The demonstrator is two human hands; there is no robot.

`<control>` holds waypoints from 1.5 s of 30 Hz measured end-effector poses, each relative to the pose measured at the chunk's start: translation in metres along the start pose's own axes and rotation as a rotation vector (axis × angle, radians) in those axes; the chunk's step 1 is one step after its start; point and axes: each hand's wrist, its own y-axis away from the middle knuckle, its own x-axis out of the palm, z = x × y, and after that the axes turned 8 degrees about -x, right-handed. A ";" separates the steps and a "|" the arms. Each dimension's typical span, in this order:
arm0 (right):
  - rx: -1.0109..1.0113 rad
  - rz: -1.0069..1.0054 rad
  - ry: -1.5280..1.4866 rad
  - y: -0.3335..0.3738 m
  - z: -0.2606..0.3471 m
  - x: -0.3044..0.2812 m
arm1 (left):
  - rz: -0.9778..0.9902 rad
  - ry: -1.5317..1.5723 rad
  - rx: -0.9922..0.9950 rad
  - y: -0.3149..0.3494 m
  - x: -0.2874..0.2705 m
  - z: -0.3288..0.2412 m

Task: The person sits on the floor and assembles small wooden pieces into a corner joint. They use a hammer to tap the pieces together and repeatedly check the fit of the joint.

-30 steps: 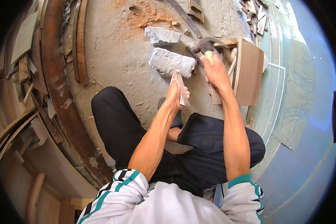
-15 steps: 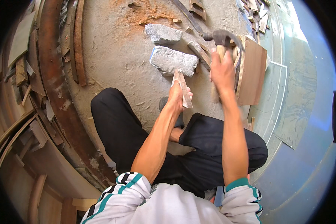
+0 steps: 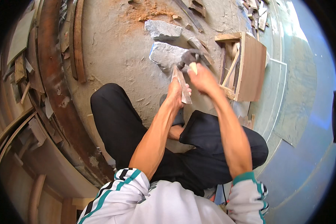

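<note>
Hammer [image 3: 189, 57] in right grip [image 3: 204, 79], wood [image 3: 183, 88] in left [image 3: 174, 92]

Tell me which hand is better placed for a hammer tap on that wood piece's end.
Probably the right hand: it grips the hammer, whose head appears close to the upper end of the wood piece. The left hand is occupied, holding that piece near the pale block.

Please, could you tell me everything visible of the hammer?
The hammer has a dark head, apparently metal, slightly blurred, and a pale handle, apparently wood, mostly hidden by the right hand gripping it. Its head overlaps the nearer block's right end in view, close to the narrow strip's tip; whether these touch is unclear.
</note>
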 end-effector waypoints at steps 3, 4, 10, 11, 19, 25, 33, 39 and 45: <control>-0.056 0.039 -0.114 -0.018 0.005 -0.055 | -0.005 -0.004 0.025 0.003 0.002 -0.005; -0.016 -0.156 -0.150 -0.019 0.016 -0.064 | -0.015 0.012 0.023 0.004 -0.001 -0.005; -0.149 -0.221 -0.012 -0.014 -0.015 -0.012 | -0.010 0.002 0.037 0.007 0.003 -0.005; -0.167 -0.100 0.031 -0.008 -0.024 -0.006 | -0.011 -0.005 0.040 0.006 0.002 0.003; 0.086 -0.457 -0.210 -0.018 0.048 -0.057 | -0.016 0.015 0.062 -0.002 -0.008 -0.006; -0.051 0.070 -0.055 -0.008 0.028 -0.035 | 0.000 -0.037 0.045 -0.015 -0.020 0.005; -0.237 -0.253 0.109 0.003 0.031 -0.013 | -0.014 0.008 0.064 -0.004 -0.010 -0.001; -0.151 -0.242 -0.171 -0.024 0.011 -0.057 | 0.014 0.021 0.050 -0.005 -0.014 0.004; -0.069 -0.152 0.016 -0.001 -0.013 0.008 | 0.018 -0.016 0.077 -0.002 -0.006 0.011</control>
